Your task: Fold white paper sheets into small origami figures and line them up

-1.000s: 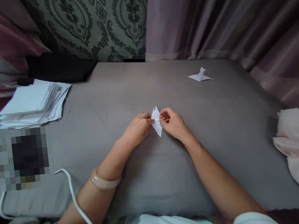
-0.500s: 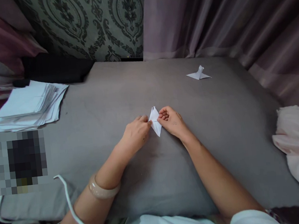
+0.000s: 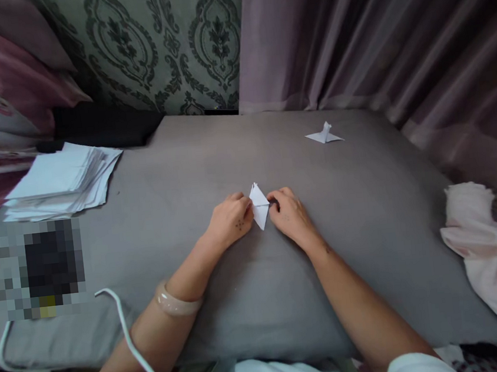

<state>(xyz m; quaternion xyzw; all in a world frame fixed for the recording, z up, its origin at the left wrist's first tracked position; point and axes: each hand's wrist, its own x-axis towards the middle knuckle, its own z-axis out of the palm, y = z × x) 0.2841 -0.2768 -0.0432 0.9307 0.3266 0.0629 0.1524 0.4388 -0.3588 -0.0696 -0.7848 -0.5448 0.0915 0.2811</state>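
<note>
A small white piece of folded paper (image 3: 260,209), shaped like a diamond with a split upper tip, is between my hands over the grey cloth surface (image 3: 243,305). A crease runs across its middle. My left hand (image 3: 232,219) pinches its left edge, the fingers curled together. At the right corner, my right hand (image 3: 291,214) grips the paper between thumb and forefinger, its other fingers bent. Further back to the right stands a folded white paper bird (image 3: 325,135) with spread wings, apart from both hands.
A stack of white paper sheets (image 3: 59,179) lies at the left, in front of a black folded item (image 3: 109,126). A white cable (image 3: 128,334) crosses near my left forearm. Pale pink fabric (image 3: 485,244) is bunched at the right edge. Curtains (image 3: 304,38) hang behind.
The folded paper has turned a little, and its lower half now looks flat and wider. My right fingers have shifted to its right corner. The whole view has moved slightly.
</note>
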